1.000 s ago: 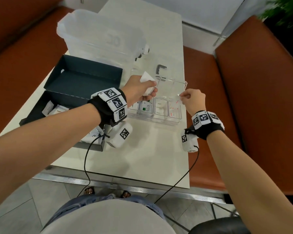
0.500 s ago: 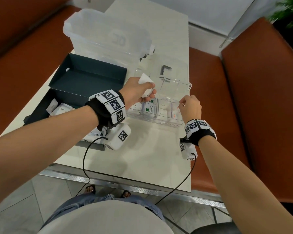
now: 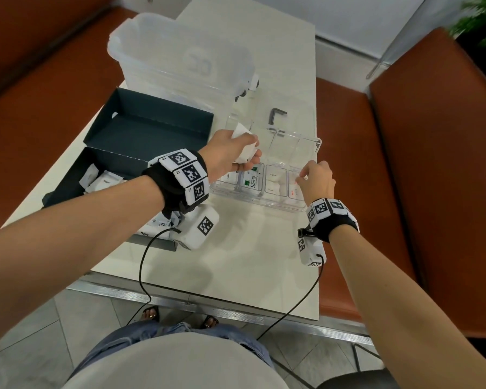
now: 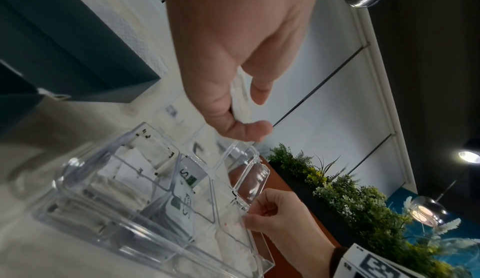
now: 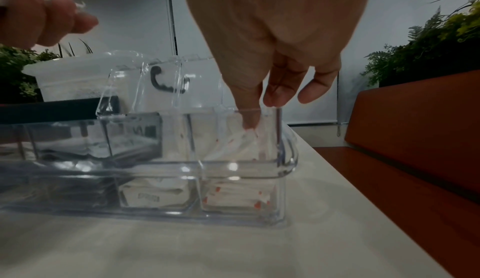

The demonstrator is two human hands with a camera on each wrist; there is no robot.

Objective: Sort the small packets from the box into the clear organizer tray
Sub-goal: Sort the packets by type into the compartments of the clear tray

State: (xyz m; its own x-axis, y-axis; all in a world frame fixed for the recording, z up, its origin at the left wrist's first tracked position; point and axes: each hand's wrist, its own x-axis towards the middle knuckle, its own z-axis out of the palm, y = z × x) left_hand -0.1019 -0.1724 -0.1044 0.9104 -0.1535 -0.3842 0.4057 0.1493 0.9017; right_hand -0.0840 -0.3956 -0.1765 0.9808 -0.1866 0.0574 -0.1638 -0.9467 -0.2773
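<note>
The clear organizer tray [image 3: 258, 202] [image 5: 155, 169] [image 4: 78, 210] lies mid-table with packets in its front compartments. My left hand [image 3: 247, 161] [image 4: 246, 118] hovers over the tray's left part and grips a small bunch of white packets [image 3: 246, 147] [image 4: 240, 97]. My right hand [image 3: 303, 176] [image 5: 257, 114] [image 4: 255, 210] reaches into the rightmost compartment. Its fingertips pinch the top of a white packet with red print [image 5: 241, 147], which stands among similar ones. The dark box [image 3: 76, 175] at the left holds more white packets [image 3: 104, 181].
The box's dark lid [image 3: 152, 127] lies open behind the box. A translucent plastic bin [image 3: 180, 60] stands at the back. A black L-shaped piece [image 3: 277, 115] lies behind the tray's raised clear lid [image 3: 295, 144]. Orange benches [image 3: 432, 164] flank the table.
My right hand has come down from above the tray's right end into the rightmost compartment with its packet. My left hand has stayed over the tray's left part with its packets.
</note>
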